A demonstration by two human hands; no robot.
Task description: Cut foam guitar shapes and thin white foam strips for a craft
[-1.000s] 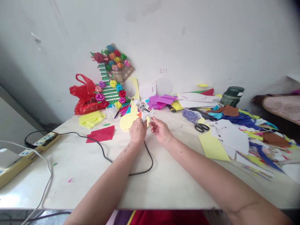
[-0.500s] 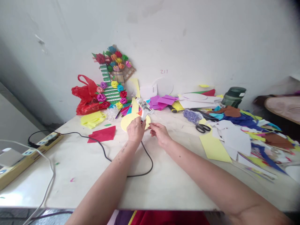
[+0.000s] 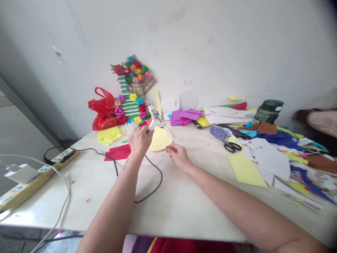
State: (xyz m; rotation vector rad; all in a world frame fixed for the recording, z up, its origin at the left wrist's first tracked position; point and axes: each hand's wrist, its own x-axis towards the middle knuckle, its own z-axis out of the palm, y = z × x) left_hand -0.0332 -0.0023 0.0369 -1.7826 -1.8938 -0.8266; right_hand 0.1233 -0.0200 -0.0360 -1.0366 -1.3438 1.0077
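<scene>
My left hand [image 3: 140,141] is closed around the handle of a white hot glue gun [image 3: 154,118], whose nozzle points up and away. A black cord runs from the gun down across the table. Just right of the gun, a rounded yellow paper cutout [image 3: 161,140] with small dark dots near its lower edge lies over a paler piece. At the cutout's lower right edge, my right hand [image 3: 180,156] has its thumb and fingers pinched together on the rim. The cutout's left part is hidden behind my left hand.
A red paper piece [image 3: 118,153] and folded yellow paper [image 3: 110,135] lie at left, near a power strip [image 3: 39,177]. Paper-flower decorations [image 3: 130,105] lean on the wall. Black scissors [image 3: 232,147], purple yarn [image 3: 219,133] and heaped paper scraps [image 3: 273,158] are at right.
My left hand and the glue gun have moved left, away from the cutout, uncovering more of it. My right hand stays at the cutout's edge. The camera view has shifted slightly.
</scene>
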